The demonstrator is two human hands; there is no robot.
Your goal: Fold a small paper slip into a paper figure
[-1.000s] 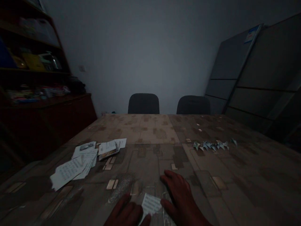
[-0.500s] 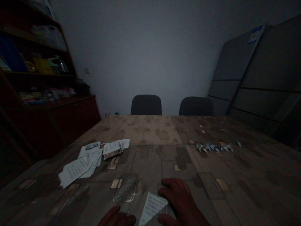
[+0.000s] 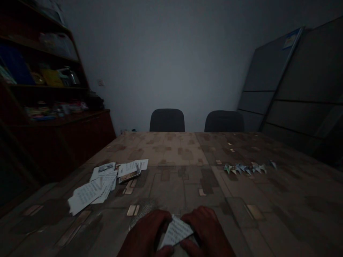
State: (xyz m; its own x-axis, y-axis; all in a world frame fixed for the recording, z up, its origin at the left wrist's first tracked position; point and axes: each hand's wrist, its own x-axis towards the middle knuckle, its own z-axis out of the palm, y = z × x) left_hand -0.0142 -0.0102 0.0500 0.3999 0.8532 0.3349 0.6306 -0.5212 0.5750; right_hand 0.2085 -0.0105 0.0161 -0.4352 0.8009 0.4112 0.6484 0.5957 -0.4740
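**Dim room, patterned table: both hands on one paper slip**

Lighting is poor throughout. At the near edge of the patterned table (image 3: 174, 153), the left hand (image 3: 150, 233) and right hand (image 3: 206, 232) meet over a printed paper slip (image 3: 175, 233), which sits tilted between them. Left fingers are curled narrow over the slip's left edge. Right fingers are bent close on its right edge, with the thumb under its lower corner.

A loose pile of printed papers (image 3: 91, 189) lies well apart, to the left. A row of small folded paper figures (image 3: 246, 167) lies further out on the right. Two dark chairs (image 3: 167, 120) stand at the far side. A shelf unit (image 3: 40, 89) stands along the left wall, and grey panels (image 3: 294, 89) lean on the right.
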